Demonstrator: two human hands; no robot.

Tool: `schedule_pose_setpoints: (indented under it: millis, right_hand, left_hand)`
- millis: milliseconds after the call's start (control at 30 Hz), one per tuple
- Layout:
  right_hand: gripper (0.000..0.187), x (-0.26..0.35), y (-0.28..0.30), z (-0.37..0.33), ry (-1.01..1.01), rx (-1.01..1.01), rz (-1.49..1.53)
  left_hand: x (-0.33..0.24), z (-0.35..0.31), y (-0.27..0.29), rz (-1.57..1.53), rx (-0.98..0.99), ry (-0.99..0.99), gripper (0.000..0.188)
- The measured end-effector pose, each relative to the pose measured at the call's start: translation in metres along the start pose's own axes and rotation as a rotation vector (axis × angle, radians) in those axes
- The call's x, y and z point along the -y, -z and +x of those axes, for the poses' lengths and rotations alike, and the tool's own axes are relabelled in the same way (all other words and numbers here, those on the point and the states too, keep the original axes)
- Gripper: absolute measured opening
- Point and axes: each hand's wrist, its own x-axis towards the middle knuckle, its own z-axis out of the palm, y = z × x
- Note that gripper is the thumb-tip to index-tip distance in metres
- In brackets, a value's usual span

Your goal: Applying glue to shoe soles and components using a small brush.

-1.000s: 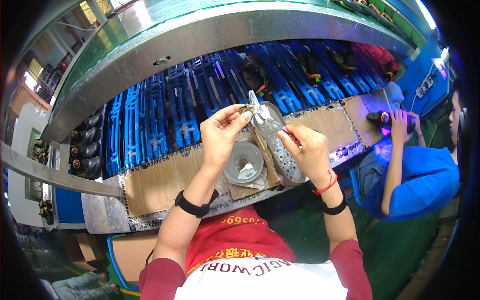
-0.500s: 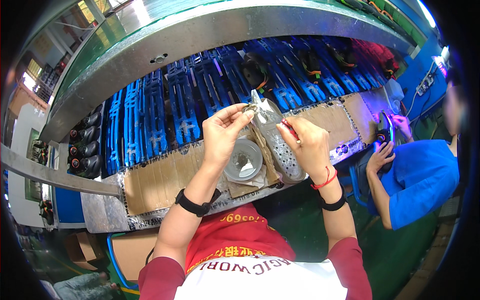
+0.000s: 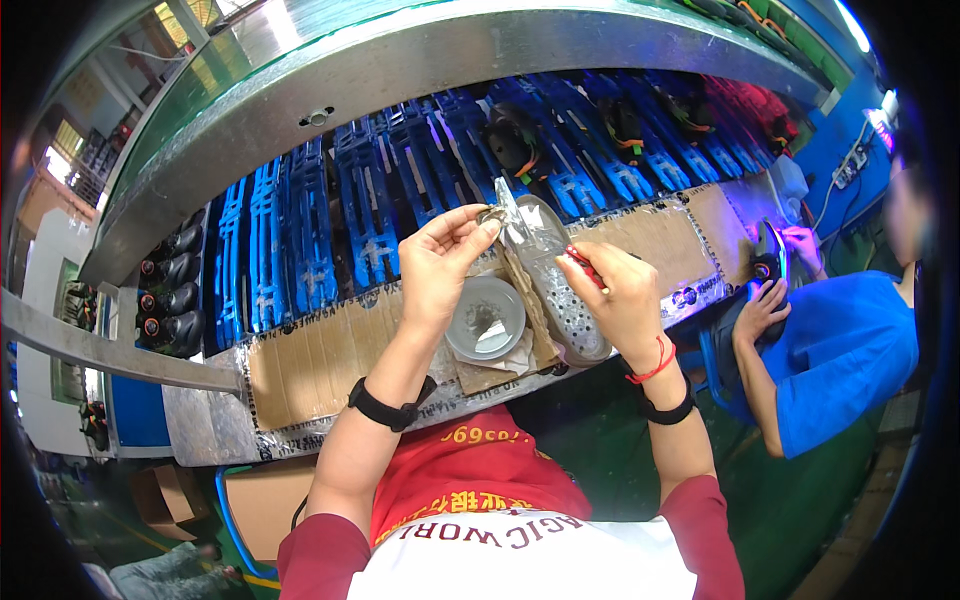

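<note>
We hold a grey shoe sole [image 3: 553,275] up over the bench, its studded underside turned towards us and its toe end pointing away, towards the conveyor. Our left hand [image 3: 440,265] pinches the toe end between thumb and fingertips, the fingers curled tight on it. Our right hand [image 3: 625,300] grips the sole's right edge near the middle, fingers closed round a thin red tool [image 3: 583,266] whose tip lies against the sole; we cannot tell just what the tool is. The heel end of the sole hangs down over the near edge of the bench.

Just below our left hand sits a round white dish [image 3: 485,318] with a dark smear inside, resting on a scrap of brown card [image 3: 480,375]. Both lie on the bench [image 3: 300,365], which is covered with cardboard and edged with silver tape.

Beyond the bench runs a conveyor of blue racks [image 3: 370,215], some of them carrying dark shoes [image 3: 515,145]. Above them curves a grey metal hood [image 3: 420,75].

Each of our wrists wears a black band, and the right one also has a red string [image 3: 655,365]. To our right sits a person in a blue shirt [image 3: 845,360], both hands on a dark shoe [image 3: 768,255] at the end of the bench.
</note>
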Motion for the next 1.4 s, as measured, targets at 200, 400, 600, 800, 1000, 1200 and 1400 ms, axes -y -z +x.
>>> schedule_pose_setpoints:
  millis: [200, 400, 600, 800, 1000, 1200, 1400]
  right_hand:
    - [0.018, -0.001, 0.001, -0.001, -0.082, 0.104, 0.003]
    - [0.018, -0.003, -0.003, 0.001, -0.060, 0.061, 0.023]
    - [0.017, -0.003, -0.001, -0.002, -0.098, 0.028, 0.051]
    - [0.016, 0.000, -0.007, 0.011, -0.114, 0.016, 0.024]
    - [0.015, 0.000, -0.007, 0.004, -0.062, -0.003, 0.046]
    - [0.015, -0.007, 0.005, 0.011, -0.170, -0.071, 0.092]
    - [0.016, 0.002, 0.019, -0.002, -0.253, 0.066, 0.264]
  left_hand:
    - [0.004, 0.000, -0.001, -0.021, 0.003, -0.060, 0.028]
    - [0.005, 0.000, -0.001, 0.004, 0.031, -0.073, 0.028]
    - [0.002, 0.000, 0.002, 0.022, 0.000, -0.114, 0.027]
    - [-0.001, -0.002, 0.001, -0.012, 0.069, 0.060, 0.027]
    - [-0.004, 0.000, 0.003, -0.070, 0.067, 0.110, 0.028]
    - [-0.006, -0.004, 0.005, 0.179, 0.091, -0.284, 0.030]
    - [-0.022, 0.000, 0.023, 0.923, 0.221, -1.253, 0.038]
